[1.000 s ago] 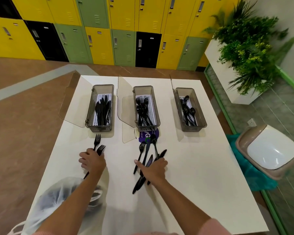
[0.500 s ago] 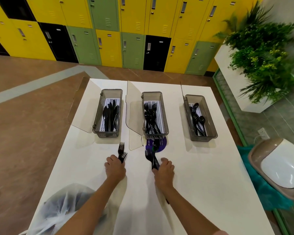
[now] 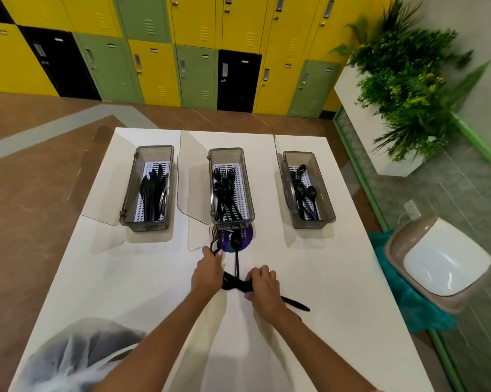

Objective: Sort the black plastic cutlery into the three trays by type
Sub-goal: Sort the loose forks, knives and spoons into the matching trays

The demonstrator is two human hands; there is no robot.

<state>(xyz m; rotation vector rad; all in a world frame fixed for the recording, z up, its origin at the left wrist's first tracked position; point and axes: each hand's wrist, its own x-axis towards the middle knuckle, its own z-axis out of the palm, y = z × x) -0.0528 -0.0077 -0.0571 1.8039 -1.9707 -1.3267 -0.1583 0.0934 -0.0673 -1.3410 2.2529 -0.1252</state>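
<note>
The left hand [image 3: 207,274] has come in from the left side of the desk [image 3: 337,278] and is now just beside the right hand [image 3: 262,287]. Its grip is closed round two forks [image 3: 214,237], whose tines point at the near end of the middle tray [image 3: 233,223], where the forks are kept. The right hand's grip has gathered the spread of loose pieces into a bundle of cutlery [image 3: 293,302] lying crosswise on the desk, fingers curled over it; the types cannot be told. One spoon [image 3: 235,244] lies apart, its bowl on a purple sticker. The forks look ready to drop in; the bundle and spoon remain unsorted.
</note>
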